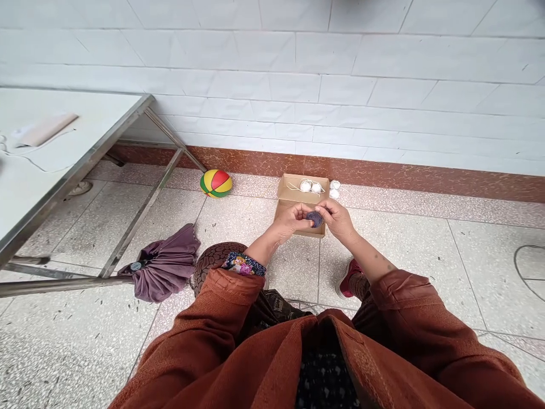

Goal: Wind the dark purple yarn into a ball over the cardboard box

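Observation:
A small dark blue-purple ball of yarn (314, 219) is between my two hands, above the open cardboard box (322, 232). My left hand (293, 221) is closed around the ball's left side, thumb below and fingers above. At its upper right edge, my right hand (336, 218) has thumb and forefinger pinched together; a strand between them is too small to make out. Two white balls of yarn (310, 186) lie in the box's raised lid (284, 185), with a loose white end. More white balls of yarn (334, 189) sit on the floor just right of the lid.
A metal-framed table (128, 122) stands at the left, with a pinkish flat object (53, 129) and a white cable on top. A red, yellow and green ball (216, 183) rests near the wall. A folded purple umbrella (164, 264) is beside my left knee; a thin wire curves at right.

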Demonstrator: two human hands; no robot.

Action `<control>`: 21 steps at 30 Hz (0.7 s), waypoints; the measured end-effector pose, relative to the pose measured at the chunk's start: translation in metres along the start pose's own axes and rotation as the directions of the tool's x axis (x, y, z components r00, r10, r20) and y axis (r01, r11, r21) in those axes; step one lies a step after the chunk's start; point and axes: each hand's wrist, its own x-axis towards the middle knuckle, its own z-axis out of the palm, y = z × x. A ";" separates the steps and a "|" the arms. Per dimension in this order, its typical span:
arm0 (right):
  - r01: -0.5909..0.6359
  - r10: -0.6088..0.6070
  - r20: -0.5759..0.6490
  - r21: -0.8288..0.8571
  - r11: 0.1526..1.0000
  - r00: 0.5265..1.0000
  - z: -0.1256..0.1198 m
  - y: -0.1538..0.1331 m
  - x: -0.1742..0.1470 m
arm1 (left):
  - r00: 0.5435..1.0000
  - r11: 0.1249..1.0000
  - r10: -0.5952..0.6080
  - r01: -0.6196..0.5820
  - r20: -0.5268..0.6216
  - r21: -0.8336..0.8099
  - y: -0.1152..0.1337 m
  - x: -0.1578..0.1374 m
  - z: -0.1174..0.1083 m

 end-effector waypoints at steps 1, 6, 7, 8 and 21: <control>-0.021 0.021 0.009 0.003 1.000 1.000 0.002 0.001 -0.001 | 1.000 0.998 0.006 -0.008 -0.017 -0.065 -0.001 0.002 0.000; -0.025 0.015 0.215 0.045 0.999 0.977 0.009 -0.008 -0.015 | 0.966 0.984 0.097 -0.129 -0.241 -0.121 -0.004 0.013 -0.001; -0.005 -0.013 0.260 0.069 0.998 0.966 0.007 -0.012 -0.017 | 0.949 0.987 0.123 -0.146 -0.289 -0.062 -0.004 0.014 -0.002; 0.013 -0.040 0.291 0.095 0.995 0.956 0.003 -0.016 -0.019 | 0.937 0.989 0.144 -0.151 -0.319 0.004 -0.004 0.015 -0.002; -0.131 0.112 0.191 0.091 0.987 0.975 0.010 -0.005 -0.016 | 0.966 0.990 0.139 -0.136 -0.219 0.032 -0.001 0.012 0.007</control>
